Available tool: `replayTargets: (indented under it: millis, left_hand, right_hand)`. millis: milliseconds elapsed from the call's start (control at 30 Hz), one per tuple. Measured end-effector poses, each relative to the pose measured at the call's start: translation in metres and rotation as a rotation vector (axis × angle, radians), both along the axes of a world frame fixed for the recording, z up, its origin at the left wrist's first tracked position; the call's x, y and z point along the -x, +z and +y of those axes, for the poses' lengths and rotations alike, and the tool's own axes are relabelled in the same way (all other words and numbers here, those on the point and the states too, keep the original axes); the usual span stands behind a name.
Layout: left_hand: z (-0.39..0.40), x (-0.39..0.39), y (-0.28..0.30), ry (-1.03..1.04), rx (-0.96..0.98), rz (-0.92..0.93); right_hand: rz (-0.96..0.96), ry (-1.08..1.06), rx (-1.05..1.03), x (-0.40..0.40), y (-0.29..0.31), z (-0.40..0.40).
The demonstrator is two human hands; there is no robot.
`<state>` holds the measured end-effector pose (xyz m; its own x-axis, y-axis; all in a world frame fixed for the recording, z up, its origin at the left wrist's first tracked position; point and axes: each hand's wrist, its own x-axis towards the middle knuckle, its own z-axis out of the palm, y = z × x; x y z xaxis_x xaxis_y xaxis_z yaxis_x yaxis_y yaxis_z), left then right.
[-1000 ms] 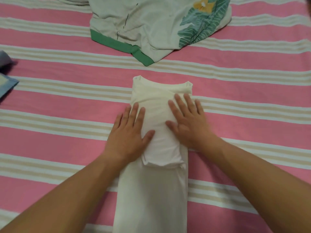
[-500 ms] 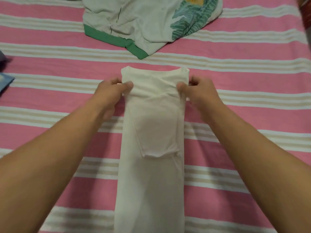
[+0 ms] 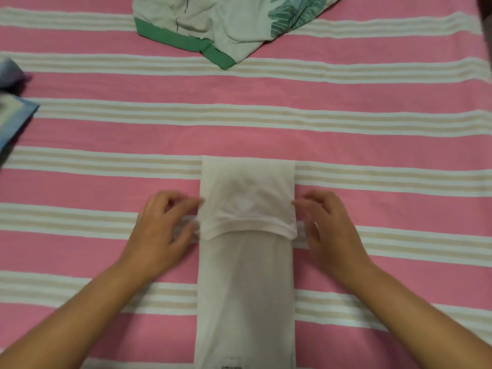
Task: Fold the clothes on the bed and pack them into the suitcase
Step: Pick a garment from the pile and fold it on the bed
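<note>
Hands flank the white garment (image 3: pixel 246 235), a narrow strip on the bed (image 3: pixel 106 134), top folded over. Your L hand (image 3: pixel 159 230) & R hand (image 3: pixel 330 230): fingers loosely curled, tips at fold's side edges; actual pinch unclear, blurred.

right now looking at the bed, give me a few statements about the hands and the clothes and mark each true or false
1. The white garment has its far end folded back toward the person. True.
2. The left hand lies flat on top of the white garment. False: it is at the garment's left edge, fingers curled.
3. The right hand is at the garment's right edge. True.
4. The green-trimmed garment is folded neatly. False: it lies rumpled at the far side of the striped bed sheet.
5. A suitcase is in view. False: none shows.
</note>
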<state>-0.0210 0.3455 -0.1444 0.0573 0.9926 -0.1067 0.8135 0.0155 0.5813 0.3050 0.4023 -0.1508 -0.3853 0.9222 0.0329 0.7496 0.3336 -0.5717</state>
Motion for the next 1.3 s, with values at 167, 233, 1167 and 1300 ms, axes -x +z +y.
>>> replayTargets:
  millis: [167, 233, 1167, 1300]
  left_hand:
    - [0.072, -0.034, -0.029, -0.412, 0.043, 0.384]
    - [0.083, -0.046, -0.047, -0.403, 0.215, 0.484]
    - [-0.268, -0.083, 0.024, -0.788, 0.321, -0.089]
    - [-0.213, -0.107, 0.054, 0.312, 0.671, -0.644]
  right_hand:
    - [-0.423, 0.278, 0.062, 0.051, -0.027, 0.053]
    - [-0.560, 0.313, 0.135, 0.055, -0.044, 0.061]
    - [-0.245, 0.694, 0.396, -0.092, 0.030, -0.238]
    - [0.089, -0.007, 0.759, -0.059, 0.052, -0.202]
